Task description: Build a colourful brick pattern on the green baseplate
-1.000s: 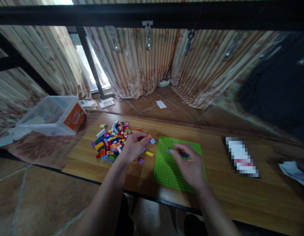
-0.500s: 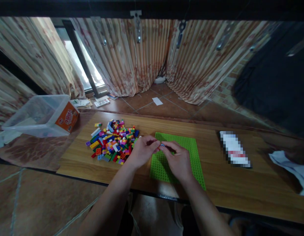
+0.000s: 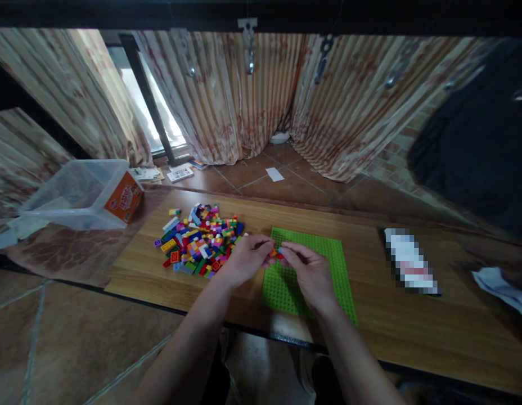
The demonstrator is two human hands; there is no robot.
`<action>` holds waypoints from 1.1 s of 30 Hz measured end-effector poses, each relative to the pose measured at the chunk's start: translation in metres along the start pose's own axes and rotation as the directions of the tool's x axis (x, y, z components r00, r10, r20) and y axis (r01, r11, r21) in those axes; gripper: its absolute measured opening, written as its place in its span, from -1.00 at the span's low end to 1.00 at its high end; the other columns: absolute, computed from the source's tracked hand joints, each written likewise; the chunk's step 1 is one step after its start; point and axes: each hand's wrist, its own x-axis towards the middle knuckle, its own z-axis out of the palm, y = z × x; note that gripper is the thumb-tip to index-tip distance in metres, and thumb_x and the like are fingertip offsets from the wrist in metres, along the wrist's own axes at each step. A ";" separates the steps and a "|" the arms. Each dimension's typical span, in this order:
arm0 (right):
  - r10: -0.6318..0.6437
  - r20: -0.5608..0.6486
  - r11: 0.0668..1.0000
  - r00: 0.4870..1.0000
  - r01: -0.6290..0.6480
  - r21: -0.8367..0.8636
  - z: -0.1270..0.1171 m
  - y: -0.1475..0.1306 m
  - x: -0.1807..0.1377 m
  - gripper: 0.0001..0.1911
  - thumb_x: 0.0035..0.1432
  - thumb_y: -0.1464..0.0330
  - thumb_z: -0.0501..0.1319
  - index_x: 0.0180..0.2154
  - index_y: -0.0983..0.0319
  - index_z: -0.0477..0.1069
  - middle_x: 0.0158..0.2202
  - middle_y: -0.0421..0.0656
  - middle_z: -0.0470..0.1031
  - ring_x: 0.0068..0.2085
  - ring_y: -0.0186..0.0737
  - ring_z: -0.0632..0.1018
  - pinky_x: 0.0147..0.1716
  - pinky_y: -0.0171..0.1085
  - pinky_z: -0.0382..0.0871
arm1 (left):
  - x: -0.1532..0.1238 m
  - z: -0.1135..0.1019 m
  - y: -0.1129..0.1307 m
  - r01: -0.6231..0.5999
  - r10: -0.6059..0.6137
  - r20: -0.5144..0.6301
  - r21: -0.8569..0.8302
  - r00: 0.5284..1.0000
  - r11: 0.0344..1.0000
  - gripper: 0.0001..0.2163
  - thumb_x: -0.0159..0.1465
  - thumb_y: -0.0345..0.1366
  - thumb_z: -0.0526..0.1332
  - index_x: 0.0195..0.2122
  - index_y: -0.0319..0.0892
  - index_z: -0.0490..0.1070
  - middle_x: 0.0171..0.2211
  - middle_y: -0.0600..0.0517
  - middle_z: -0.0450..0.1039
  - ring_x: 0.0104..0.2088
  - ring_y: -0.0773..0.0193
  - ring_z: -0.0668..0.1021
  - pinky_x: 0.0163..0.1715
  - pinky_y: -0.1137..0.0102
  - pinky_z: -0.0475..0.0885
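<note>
Above the left edge of the green baseplate [image 3: 309,281], my two hands meet fingertip to fingertip. My left hand [image 3: 250,256] pinches a small orange toy brick [image 3: 273,253] between thumb and fingers. Against it, my right hand [image 3: 309,270] grips a small red brick [image 3: 279,256], with a bit of blue showing at the fingertips. Whether the pieces are joined cannot be made out. A loose pile of mixed-colour toy bricks [image 3: 202,242] lies on the wooden table just left of my left hand.
A clear plastic bin [image 3: 75,191] with an orange label stands beyond the table's left end. To the right lie a blurred-out flat object [image 3: 410,261] and a crumpled white paper [image 3: 501,289]. Curtains [image 3: 261,95] hang behind the table [image 3: 370,326].
My fingertips have parted slightly, so more of the orange and red bricks shows between them. The whole view has shifted a little as my head moved.
</note>
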 end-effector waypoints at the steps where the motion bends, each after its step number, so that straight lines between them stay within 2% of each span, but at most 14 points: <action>1: -0.010 0.005 1.000 1.000 0.010 0.002 0.000 0.001 -0.001 -0.70 -0.08 0.16 0.40 -0.30 0.19 0.62 -0.39 -0.17 0.62 -0.40 -0.26 0.56 -0.32 -0.22 0.47 | -0.002 0.001 0.001 0.009 -0.008 0.028 -0.017 1.000 1.000 -0.80 0.22 -0.19 0.21 -0.37 -0.24 0.45 -0.50 0.07 0.46 -0.48 0.37 0.52 -0.46 0.49 0.40; 5: 0.000 -0.011 1.000 1.000 0.000 0.009 -0.003 0.004 -0.003 -0.73 -0.06 0.18 0.41 -0.29 0.16 0.62 -0.32 -0.16 0.64 -0.34 -0.25 0.57 -0.29 -0.23 0.48 | -0.005 0.007 -0.002 -0.035 0.042 0.131 -0.058 0.990 0.998 -0.75 0.10 -0.17 0.34 -0.32 -0.26 0.45 -0.47 0.06 0.48 -0.46 0.38 0.50 -0.44 0.48 0.39; 11: 0.112 -0.005 0.989 0.994 -0.110 0.102 -0.004 0.007 -0.005 -0.72 -0.11 0.19 0.45 -0.31 0.16 0.62 -0.32 -0.17 0.64 -0.35 -0.26 0.58 -0.29 -0.24 0.50 | -0.005 0.007 -0.005 -0.079 0.088 0.103 -0.086 0.991 0.993 -0.84 0.02 -0.35 0.35 -0.39 -0.26 0.42 -0.55 0.11 0.44 -0.55 0.43 0.42 -0.51 0.50 0.30; 16: 0.129 0.016 0.984 0.992 -0.130 0.121 -0.003 0.010 -0.006 -0.72 -0.09 0.18 0.44 -0.31 0.17 0.61 -0.36 -0.16 0.64 -0.38 -0.26 0.58 -0.27 -0.19 0.50 | -0.008 -0.004 0.000 -0.072 0.084 0.148 -0.083 0.985 0.994 -0.86 0.04 -0.36 0.34 -0.38 -0.28 0.44 -0.52 0.08 0.47 -0.53 0.43 0.43 -0.48 0.50 0.31; 18: 0.078 0.010 0.997 0.997 -0.079 0.006 -0.001 0.012 -0.007 -0.73 -0.04 0.17 0.41 -0.29 0.16 0.61 -0.35 -0.16 0.63 -0.38 -0.23 0.58 -0.26 -0.16 0.50 | -0.010 -0.013 0.001 -0.106 0.108 0.158 -0.017 0.982 0.994 -0.88 0.06 -0.35 0.32 -0.39 -0.28 0.46 -0.54 0.11 0.42 -0.54 0.44 0.41 -0.50 0.52 0.29; 21: -0.124 0.065 0.951 0.990 0.137 -0.276 0.004 0.015 -0.011 -0.79 0.06 0.20 0.33 -0.29 0.16 0.60 -0.31 -0.14 0.62 -0.29 -0.18 0.59 -0.20 -0.14 0.47 | -0.016 -0.035 0.005 -0.130 0.112 0.144 0.123 0.983 0.984 -0.86 0.10 -0.31 0.30 -0.34 -0.26 0.48 -0.58 0.15 0.36 -0.59 0.46 0.35 -0.56 0.52 0.24; 23: -0.257 0.197 0.857 0.946 0.317 -0.407 0.010 0.017 -0.015 -0.83 0.14 0.25 0.26 -0.28 0.17 0.59 -0.27 -0.13 0.60 -0.22 -0.16 0.58 -0.15 -0.15 0.44 | -0.021 -0.052 0.009 -0.131 0.121 0.071 0.159 0.990 0.979 -0.83 0.12 -0.29 0.28 -0.30 -0.26 0.48 -0.55 0.13 0.38 -0.58 0.44 0.38 -0.55 0.51 0.27; 25: -0.322 0.319 0.766 0.892 0.443 -0.466 0.015 0.019 -0.019 -0.82 0.20 0.31 0.20 -0.24 0.17 0.57 -0.24 -0.12 0.59 -0.19 -0.17 0.57 -0.12 -0.16 0.42 | -0.025 -0.067 0.012 -0.167 0.172 0.000 0.226 0.985 0.960 -0.84 0.11 -0.29 0.29 -0.33 -0.27 0.48 -0.52 0.10 0.41 -0.52 0.41 0.42 -0.51 0.51 0.30; 29: -0.362 0.394 0.655 0.845 0.531 -0.537 0.023 0.025 -0.021 -0.81 0.23 0.37 0.16 -0.19 0.20 0.54 -0.20 -0.10 0.58 -0.16 -0.17 0.57 -0.12 -0.19 0.43 | -0.031 -0.088 0.014 -0.168 0.251 -0.145 0.429 0.957 0.888 -0.89 0.10 -0.33 0.27 -0.37 -0.25 0.50 -0.48 0.08 0.46 -0.46 0.36 0.46 -0.43 0.48 0.33; 33: -0.388 0.422 0.605 0.819 0.572 -0.554 0.030 0.030 -0.017 -0.80 0.23 0.38 0.14 -0.19 0.20 0.53 -0.19 -0.08 0.57 -0.15 -0.15 0.57 -0.12 -0.18 0.44 | -0.033 -0.097 0.011 -0.137 0.312 -0.177 0.626 0.933 0.767 -0.93 0.10 -0.35 0.26 -0.40 -0.22 0.51 -0.42 0.05 0.53 -0.37 0.28 0.52 -0.31 0.44 0.38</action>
